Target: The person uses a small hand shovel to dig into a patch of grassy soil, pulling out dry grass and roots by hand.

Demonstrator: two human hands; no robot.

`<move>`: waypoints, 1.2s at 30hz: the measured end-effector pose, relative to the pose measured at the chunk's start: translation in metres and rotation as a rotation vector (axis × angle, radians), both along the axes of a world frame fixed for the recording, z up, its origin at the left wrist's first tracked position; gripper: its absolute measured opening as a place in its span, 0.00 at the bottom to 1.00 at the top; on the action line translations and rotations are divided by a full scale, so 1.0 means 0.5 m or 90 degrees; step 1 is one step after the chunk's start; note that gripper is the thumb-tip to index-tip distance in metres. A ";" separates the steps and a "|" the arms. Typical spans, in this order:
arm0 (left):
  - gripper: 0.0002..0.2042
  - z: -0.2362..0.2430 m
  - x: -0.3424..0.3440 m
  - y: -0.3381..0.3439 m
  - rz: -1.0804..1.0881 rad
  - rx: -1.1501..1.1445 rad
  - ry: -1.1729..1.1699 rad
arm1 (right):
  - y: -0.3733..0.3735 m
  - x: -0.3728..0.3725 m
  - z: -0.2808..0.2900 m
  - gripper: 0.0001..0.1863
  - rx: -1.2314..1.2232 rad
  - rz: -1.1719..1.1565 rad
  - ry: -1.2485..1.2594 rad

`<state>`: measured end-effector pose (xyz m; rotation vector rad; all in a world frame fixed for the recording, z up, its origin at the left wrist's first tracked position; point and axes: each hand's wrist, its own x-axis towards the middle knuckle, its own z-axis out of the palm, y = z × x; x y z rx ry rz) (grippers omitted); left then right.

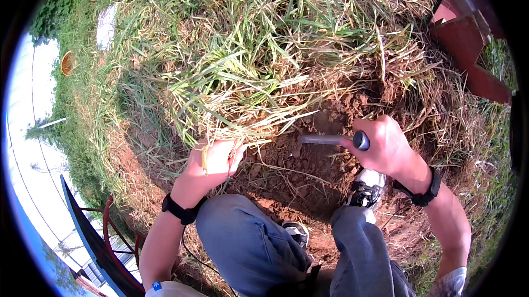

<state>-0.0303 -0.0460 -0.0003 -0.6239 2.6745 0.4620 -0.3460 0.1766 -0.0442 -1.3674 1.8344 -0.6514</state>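
My left hand [216, 160] is closed round a bunch of long grass [242, 126], green and straw-coloured, whose blades spread up and to the right. Over on the right, my right hand [382, 145] grips a hand tool with a dark, round handle end [361, 141]. A narrow grey metal part [322, 139] of it points left over bare brown soil [297, 167]; its exact kind is unclear. The tool is apart from the grass in my left hand. Both wrists wear black bands.
My bent knees [237, 233] and shoes [368, 186] are just below the hands. Cut grass [264, 27] covers the ground ahead. Broken reddish-brown sheets [468, 43] lie at the far right. A dark curved panel with red bars [113, 236] stands at the left.
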 end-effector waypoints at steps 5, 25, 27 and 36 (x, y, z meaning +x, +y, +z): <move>0.07 0.073 -0.041 -0.002 0.272 0.263 -0.136 | 0.078 0.022 0.003 0.15 0.028 -0.032 -0.043; 0.07 0.027 0.008 -0.026 0.039 0.122 -0.125 | 0.054 -0.074 0.071 0.14 0.103 -0.011 -0.125; 0.05 0.025 0.039 -0.023 0.051 0.151 -0.040 | 0.056 -0.067 0.074 0.13 0.090 0.015 -0.103; 0.07 0.068 0.006 -0.034 0.141 0.190 -0.207 | 0.033 -0.016 0.010 0.16 0.078 -0.036 -0.080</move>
